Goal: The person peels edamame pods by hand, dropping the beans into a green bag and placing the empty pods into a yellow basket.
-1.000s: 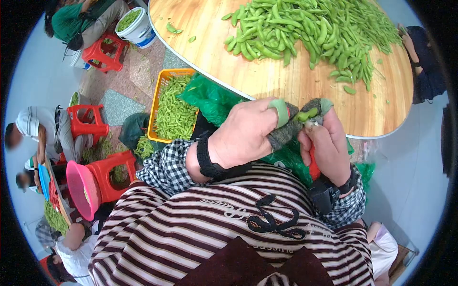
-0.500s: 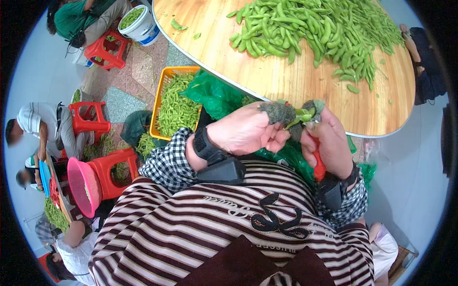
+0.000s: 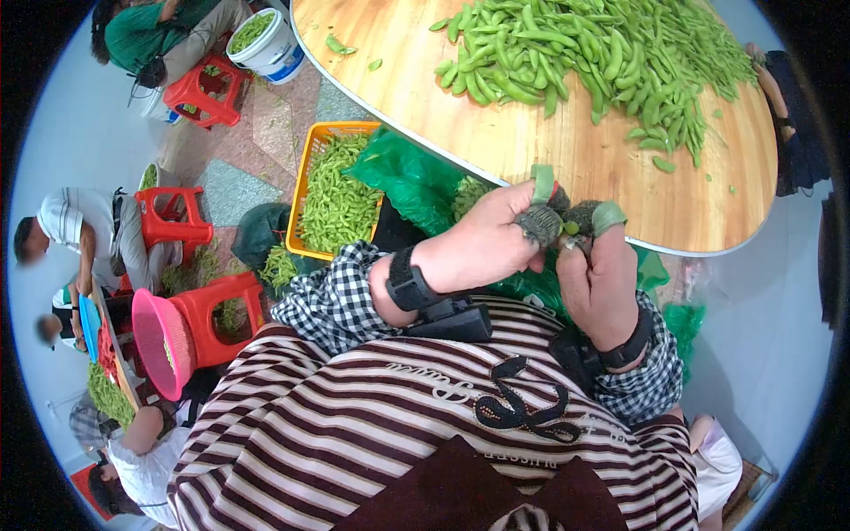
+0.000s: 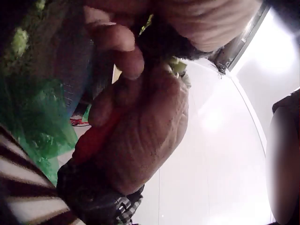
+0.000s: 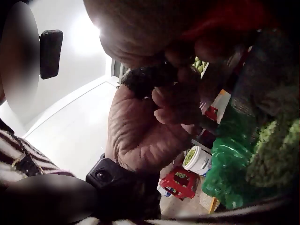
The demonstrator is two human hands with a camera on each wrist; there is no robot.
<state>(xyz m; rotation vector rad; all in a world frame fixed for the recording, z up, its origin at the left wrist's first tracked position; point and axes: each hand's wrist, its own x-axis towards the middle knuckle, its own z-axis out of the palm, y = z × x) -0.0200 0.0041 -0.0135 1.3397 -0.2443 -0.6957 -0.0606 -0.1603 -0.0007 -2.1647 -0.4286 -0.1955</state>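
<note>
In the head view my left hand (image 3: pixel 482 239) and right hand (image 3: pixel 602 279) meet just off the near edge of the wooden table (image 3: pixel 531 159). A green soybean pod (image 3: pixel 571 228) shows between their fingertips, pinched by both. Grey knitted covers and green bands wrap some thumbs and fingers. Curled in the right palm is a red-handled tool (image 4: pixel 96 138), seen in the left wrist view; its working end is hidden. Beyond the hands, a large heap of soybean pods (image 3: pixel 602 53) lies on the table.
Left of the table stands a yellow basket (image 3: pixel 305 177) full of pods, beside a green plastic bag (image 3: pixel 403 181) below the edge. Farther left are red stools (image 3: pixel 208 93), a pink basin (image 3: pixel 159 350), a white bucket (image 3: pixel 279 57) and several seated people.
Both hands stay together at the table's edge. The left hand has turned and its thumb now points up; the pod between the fingertips shows less. The view has shifted slightly.
</note>
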